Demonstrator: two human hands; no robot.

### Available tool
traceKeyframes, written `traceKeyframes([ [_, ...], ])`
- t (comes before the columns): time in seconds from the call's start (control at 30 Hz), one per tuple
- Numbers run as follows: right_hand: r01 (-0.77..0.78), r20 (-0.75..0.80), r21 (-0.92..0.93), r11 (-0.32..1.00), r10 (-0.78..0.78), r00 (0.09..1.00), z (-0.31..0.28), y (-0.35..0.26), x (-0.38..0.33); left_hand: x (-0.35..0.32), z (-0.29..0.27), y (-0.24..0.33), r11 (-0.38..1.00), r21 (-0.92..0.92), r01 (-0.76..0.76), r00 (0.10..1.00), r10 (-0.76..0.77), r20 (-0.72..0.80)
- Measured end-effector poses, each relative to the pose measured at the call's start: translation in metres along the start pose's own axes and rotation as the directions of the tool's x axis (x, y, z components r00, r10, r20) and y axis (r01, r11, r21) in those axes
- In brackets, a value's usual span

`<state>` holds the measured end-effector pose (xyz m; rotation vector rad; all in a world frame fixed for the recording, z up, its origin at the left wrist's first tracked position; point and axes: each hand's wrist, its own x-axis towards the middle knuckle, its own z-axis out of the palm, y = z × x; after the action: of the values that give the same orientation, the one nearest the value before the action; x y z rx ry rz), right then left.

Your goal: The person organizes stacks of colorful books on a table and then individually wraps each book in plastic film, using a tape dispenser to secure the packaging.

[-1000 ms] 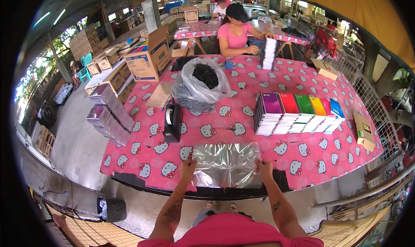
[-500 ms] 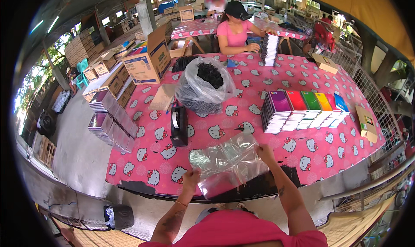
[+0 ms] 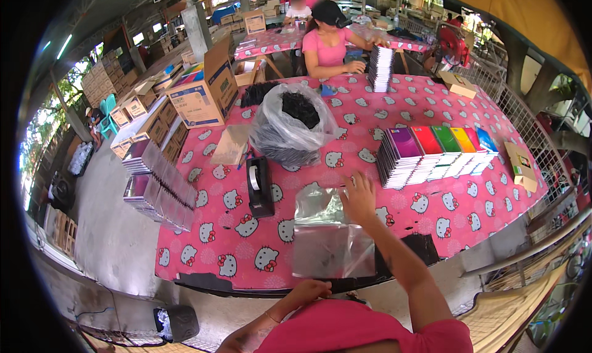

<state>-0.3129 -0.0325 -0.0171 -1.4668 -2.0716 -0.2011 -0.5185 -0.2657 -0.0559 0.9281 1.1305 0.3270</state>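
Note:
A clear plastic bag (image 3: 333,245) lies flat on the pink patterned table cover in front of me, with a crease across it. My right hand (image 3: 359,199) is on its far right part, fingers spread. Close to my body, at the table's near edge just below the bag, my left hand (image 3: 311,290) has its fingers curled in; whether anything is in them is hidden. A black tape dispenser (image 3: 259,186) stands left of the bag. Beyond it sits a big clear sack (image 3: 293,128) with black strips inside. Rows of spiral notebooks (image 3: 431,155) with coloured covers are stacked to the right.
Wrapped notebook stacks (image 3: 157,186) stand at the table's left edge, near an open carton (image 3: 203,94). Cardboard pieces (image 3: 521,166) lie on the right side. Across the table a person in pink (image 3: 327,47) has a hand on a tall notebook stack (image 3: 380,69).
The bag has gone from being held up between both hands to lying flat. My right hand has moved forward and left, opening. My left hand has drawn back toward my body.

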Motion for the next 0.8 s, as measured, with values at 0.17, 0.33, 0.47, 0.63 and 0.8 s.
traceKeyframes([
  [0.17, -0.492, 0.275, 0.018, 0.87, 0.469, 0.839, 0.005, -0.002, -0.111, 0.018, -0.018, 0.02, 0.795, 0.553, -0.249, 0.912, 0.384, -0.141],
  [0.33, -0.409, 0.324, -0.063, 0.91, 0.406, 0.855, 0.039, -0.01, -0.108, 0.067, -0.035, 0.047, 0.275, 0.954, -0.12, 0.633, 0.762, -0.14],
  [0.47, -0.301, 0.358, -0.031, 0.953, 0.291, 0.887, 0.046, -0.013, -0.089, 0.082, -0.039, 0.055, 0.182, 0.982, 0.05, 0.749, 0.643, -0.157],
  [0.63, -0.477, 0.418, 0.155, 0.865, 0.38, 0.825, 0.036, 0.01, -0.084, 0.106, -0.033, 0.069, 0.221, 0.975, 0.01, 0.692, 0.702, -0.167],
  [0.8, -0.286, 0.001, 0.447, 0.848, 0.319, 0.948, -0.041, 0.076, -0.091, 0.1, -0.032, 0.09, 0.255, 0.95, 0.18, 0.743, 0.598, -0.301],
])
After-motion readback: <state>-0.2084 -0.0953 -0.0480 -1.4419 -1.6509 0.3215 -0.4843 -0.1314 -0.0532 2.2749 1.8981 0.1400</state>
